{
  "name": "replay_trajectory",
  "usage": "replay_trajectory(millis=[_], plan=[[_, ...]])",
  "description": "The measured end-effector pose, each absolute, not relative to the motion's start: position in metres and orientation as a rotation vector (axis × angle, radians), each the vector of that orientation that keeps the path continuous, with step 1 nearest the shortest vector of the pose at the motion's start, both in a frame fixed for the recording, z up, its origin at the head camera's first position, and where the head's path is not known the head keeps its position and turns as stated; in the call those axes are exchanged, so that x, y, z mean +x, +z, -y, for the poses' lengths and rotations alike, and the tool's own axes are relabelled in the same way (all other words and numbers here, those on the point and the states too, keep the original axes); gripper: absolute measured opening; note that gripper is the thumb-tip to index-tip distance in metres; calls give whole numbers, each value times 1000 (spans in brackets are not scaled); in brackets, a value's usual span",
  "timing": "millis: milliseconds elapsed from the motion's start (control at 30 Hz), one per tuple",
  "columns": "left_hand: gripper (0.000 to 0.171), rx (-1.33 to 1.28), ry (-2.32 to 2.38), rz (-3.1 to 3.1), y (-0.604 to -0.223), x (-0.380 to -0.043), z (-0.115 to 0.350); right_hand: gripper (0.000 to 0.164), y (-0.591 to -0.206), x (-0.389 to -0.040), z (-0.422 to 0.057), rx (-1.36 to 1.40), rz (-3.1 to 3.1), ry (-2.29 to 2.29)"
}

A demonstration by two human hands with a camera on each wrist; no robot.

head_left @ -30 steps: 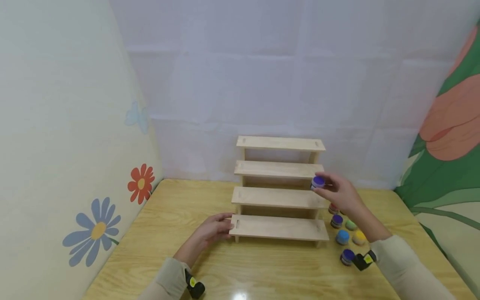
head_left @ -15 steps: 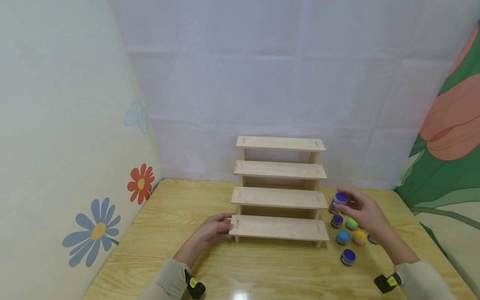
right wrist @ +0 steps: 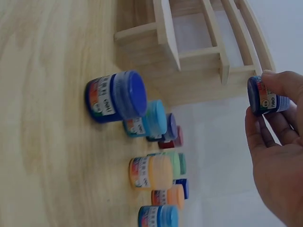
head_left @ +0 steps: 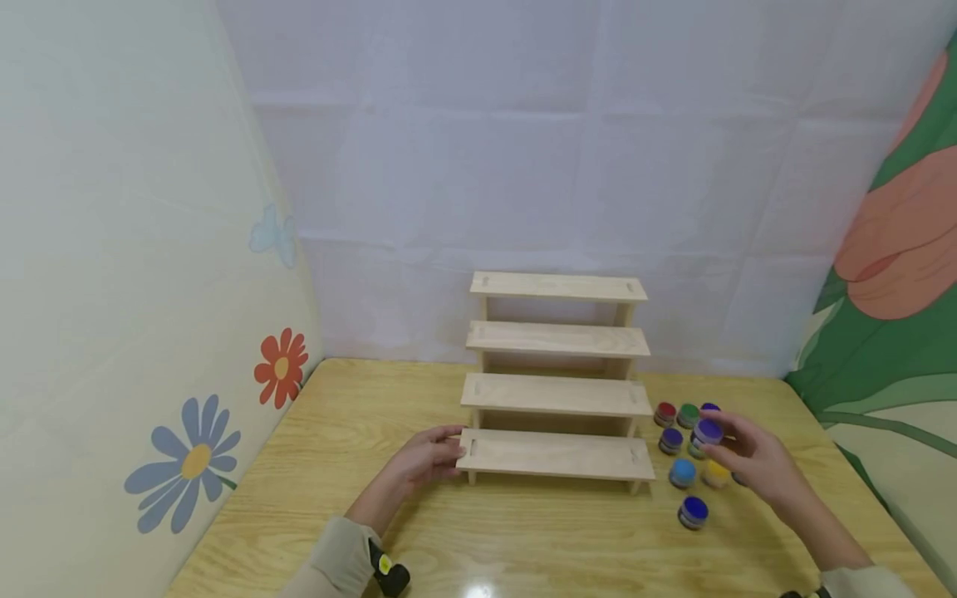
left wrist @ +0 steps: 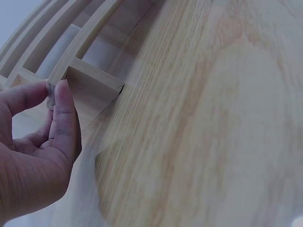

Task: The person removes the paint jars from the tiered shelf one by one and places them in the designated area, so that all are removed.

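A pale wooden four-step display rack (head_left: 555, 454) stands on the table, its shelves bare. My left hand (head_left: 422, 461) pinches the left end of the lowest shelf between thumb and fingers, as the left wrist view also shows. My right hand (head_left: 763, 465) grips a small paint jar (head_left: 706, 435) with a purple lid, raised above the group of jars right of the rack. The right wrist view shows this jar's printed label, with thumb and fingers around it. Beneath it in the head view, a light green jar (right wrist: 176, 164) is mostly hidden.
Several paint jars sit right of the rack: dark blue (head_left: 693, 512) nearest, then light blue (head_left: 682, 473), yellow (head_left: 715, 473), another dark blue (head_left: 670, 440), red (head_left: 664, 414) and green (head_left: 688, 415). A white cloth (head_left: 553, 166) hangs behind the table (head_left: 538, 540).
My right hand has carried the purple-lidded paint jar from beside the rack's upper shelves rightward and toward me, over the other jars. The left hand has stayed at the lowest shelf.
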State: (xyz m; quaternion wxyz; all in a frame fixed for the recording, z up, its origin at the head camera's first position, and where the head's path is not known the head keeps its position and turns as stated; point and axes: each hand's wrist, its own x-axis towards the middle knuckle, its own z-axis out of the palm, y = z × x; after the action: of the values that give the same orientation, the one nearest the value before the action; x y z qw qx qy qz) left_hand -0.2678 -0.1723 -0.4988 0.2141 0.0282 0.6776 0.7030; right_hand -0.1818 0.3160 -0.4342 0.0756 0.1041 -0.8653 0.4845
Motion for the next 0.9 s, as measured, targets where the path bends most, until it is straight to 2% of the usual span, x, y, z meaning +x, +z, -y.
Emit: replay_trajectory(millis=[900], plan=[[64,87,1971,-1855,-498,-267,173,53,-487,-148,-356,129,2667,1426]])
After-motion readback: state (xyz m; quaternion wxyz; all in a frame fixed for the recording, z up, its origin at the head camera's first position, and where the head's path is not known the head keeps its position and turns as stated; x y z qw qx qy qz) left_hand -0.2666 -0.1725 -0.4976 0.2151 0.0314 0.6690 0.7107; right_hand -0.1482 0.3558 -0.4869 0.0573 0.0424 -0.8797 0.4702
